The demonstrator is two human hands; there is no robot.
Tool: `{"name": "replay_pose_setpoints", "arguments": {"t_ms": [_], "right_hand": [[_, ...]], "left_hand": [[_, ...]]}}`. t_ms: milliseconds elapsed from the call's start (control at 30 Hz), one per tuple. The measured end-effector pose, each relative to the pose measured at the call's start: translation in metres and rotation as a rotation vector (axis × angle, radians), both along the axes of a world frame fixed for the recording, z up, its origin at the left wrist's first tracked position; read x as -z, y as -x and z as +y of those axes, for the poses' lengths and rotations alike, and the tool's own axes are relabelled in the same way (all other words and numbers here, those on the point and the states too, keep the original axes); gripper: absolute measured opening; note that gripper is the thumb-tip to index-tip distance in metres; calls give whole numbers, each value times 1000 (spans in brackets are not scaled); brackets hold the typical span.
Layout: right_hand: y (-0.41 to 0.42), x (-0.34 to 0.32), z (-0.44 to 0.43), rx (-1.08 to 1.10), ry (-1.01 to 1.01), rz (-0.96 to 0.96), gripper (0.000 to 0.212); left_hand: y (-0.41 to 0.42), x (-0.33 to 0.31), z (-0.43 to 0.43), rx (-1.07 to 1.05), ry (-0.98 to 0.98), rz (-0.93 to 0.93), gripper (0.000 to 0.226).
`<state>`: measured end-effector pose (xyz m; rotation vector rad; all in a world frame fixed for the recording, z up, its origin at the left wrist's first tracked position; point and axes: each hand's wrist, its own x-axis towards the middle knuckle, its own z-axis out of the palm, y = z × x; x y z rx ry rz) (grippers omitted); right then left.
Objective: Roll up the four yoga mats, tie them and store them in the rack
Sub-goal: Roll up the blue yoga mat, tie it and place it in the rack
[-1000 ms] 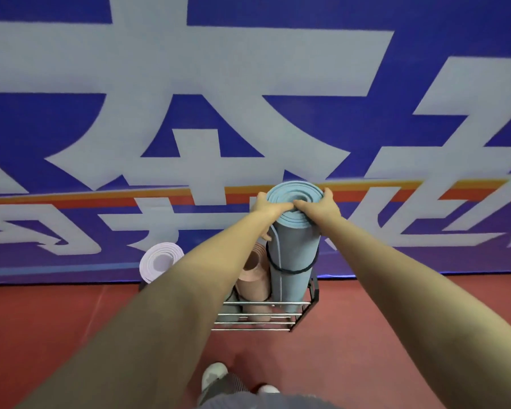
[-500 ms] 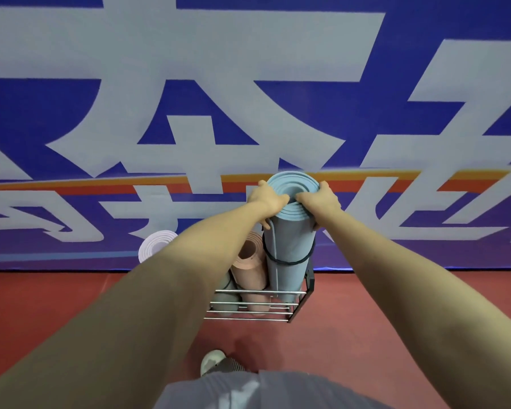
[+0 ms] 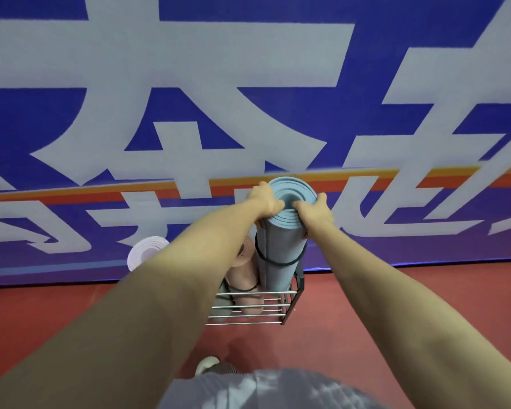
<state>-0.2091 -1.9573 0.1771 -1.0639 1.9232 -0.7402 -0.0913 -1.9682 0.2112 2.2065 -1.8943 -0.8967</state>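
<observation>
A rolled blue yoga mat (image 3: 281, 252) stands upright in the right end of a black wire rack (image 3: 289, 302), with a black tie band around its middle. My left hand (image 3: 263, 202) and my right hand (image 3: 314, 212) both grip its top end, one on each side. A rolled pink mat (image 3: 244, 274), also tied, stands in the rack just left of the blue one. A pale lilac rolled mat (image 3: 145, 252) shows its end further left, mostly hidden behind my left forearm.
A large blue and white banner (image 3: 248, 98) covers the wall right behind the rack. The floor (image 3: 366, 305) is red. My shoe (image 3: 207, 364) and grey clothing show at the bottom, close to the rack's front.
My hands stay on the blue mat's top. My thumbs have shifted from its front rim toward the centre of the roll. The view has tilted down slightly, bringing my clothing into sight.
</observation>
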Motion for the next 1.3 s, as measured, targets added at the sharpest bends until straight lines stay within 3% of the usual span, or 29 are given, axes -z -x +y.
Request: {"name": "replay_pose_setpoints", "arguments": {"t_ms": [267, 600, 967, 1167, 1300], "right_hand": [[52, 7, -16, 39, -18, -185, 40], [27, 31, -29, -34, -100, -137, 39], [33, 50, -35, -51, -161, -178, 41], [36, 78, -22, -41, -163, -147, 52], [37, 79, -30, -146, -162, -127, 62]], "left_hand": [[46, -13, -23, 241, 88, -178, 45], [22, 20, -39, 118, -56, -160, 57], [26, 54, -44, 25, -102, -73, 63], [28, 95, -17, -62, -46, 41, 65], [15, 103, -16, -106, -46, 201, 66]]}}
